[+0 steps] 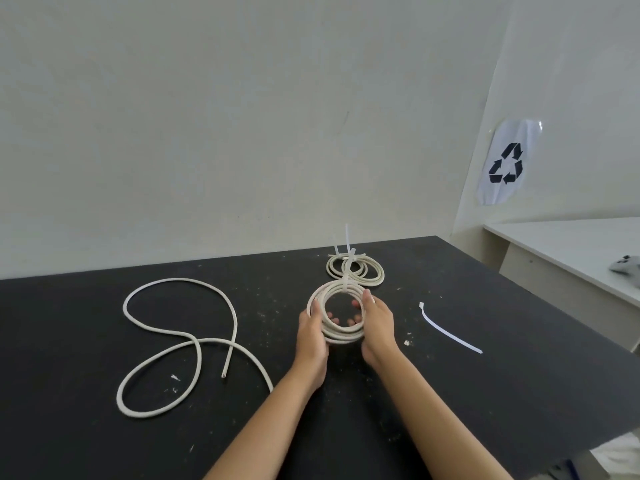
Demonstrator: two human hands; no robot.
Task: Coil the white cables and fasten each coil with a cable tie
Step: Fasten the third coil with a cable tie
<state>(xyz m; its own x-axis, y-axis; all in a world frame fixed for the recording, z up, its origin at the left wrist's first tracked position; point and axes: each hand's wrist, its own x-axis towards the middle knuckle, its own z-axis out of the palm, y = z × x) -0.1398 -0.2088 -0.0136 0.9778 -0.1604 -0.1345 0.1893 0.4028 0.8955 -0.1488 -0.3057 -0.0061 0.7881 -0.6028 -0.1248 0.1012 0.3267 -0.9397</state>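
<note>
Holding tied coil [341, 315] in both grips, left hand [311, 336] and right hand [377, 327] clamped; next, loose cable [180, 341] left of coil needs coiling.

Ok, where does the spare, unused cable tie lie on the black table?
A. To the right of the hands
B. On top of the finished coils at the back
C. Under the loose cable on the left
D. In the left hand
A: the loose cable tie lies flat on the black table, right of the right hand, touching nothing.
</note>
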